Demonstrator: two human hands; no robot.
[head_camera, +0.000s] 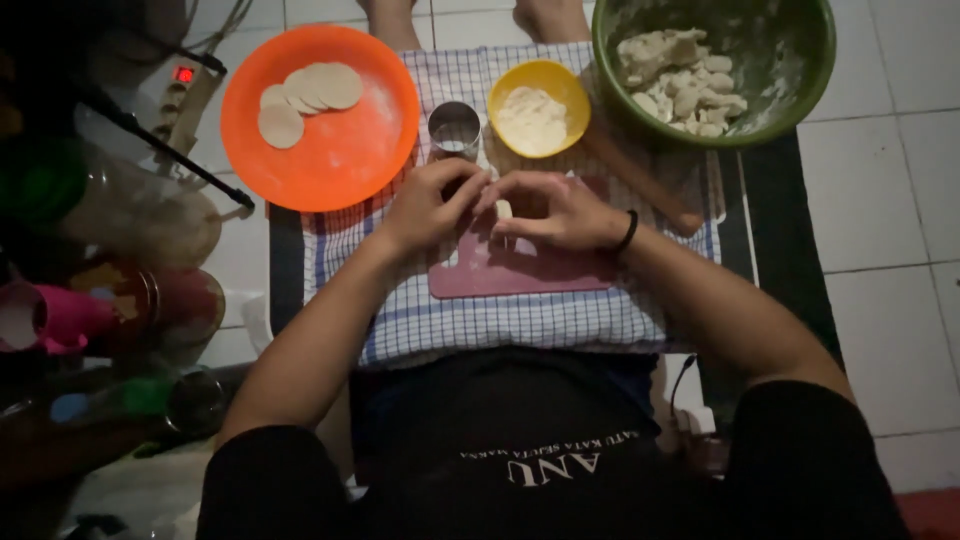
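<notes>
Now, left hand (432, 203) curled, fingertips meeting the right | right hand (553, 212) pinching a small dough piece (504, 210) over the reddish cutting board (520, 270) | dough mostly hidden by fingers | left clutter too dark to read

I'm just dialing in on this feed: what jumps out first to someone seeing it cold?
The orange plate at upper left, with flat dough rounds laid on it, catches the eye first. Next is the green bowl at upper right, holding dough lumps, with a yellow bowl of flour beside it. In the middle, the left hand and right hand meet over a dark red board, pinching a small dough piece.
</notes>
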